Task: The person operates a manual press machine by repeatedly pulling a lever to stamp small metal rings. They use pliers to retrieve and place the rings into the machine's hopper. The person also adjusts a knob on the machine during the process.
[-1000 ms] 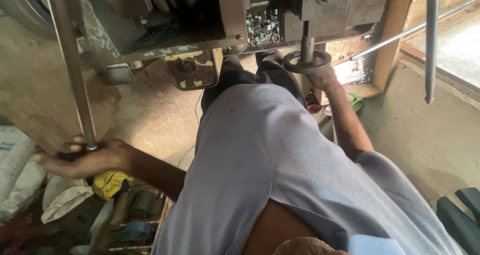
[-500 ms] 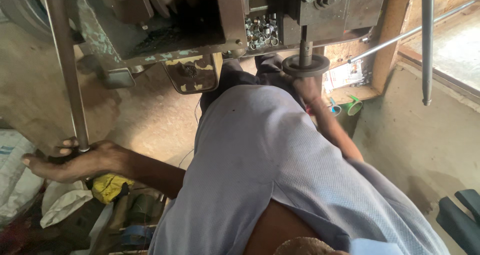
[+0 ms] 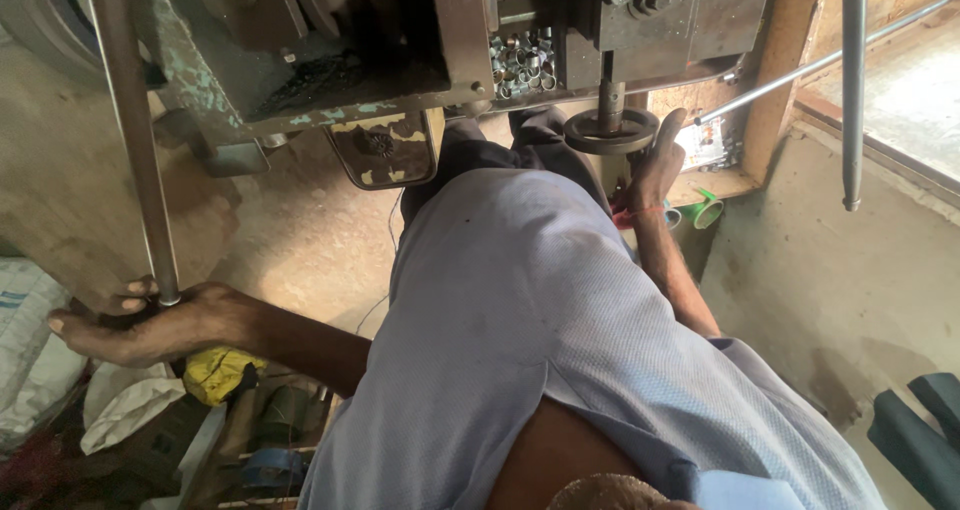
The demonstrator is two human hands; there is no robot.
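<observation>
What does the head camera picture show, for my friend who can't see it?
A person's left hand grips the bottom of a long metal rod, while the right hand touches a round hand wheel under a heavy, worn machine. Small metal rings sit inside it.

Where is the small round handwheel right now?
The handwheel hangs under the machine, top centre-right of the head view, with the right hand touching its right edge.
</observation>
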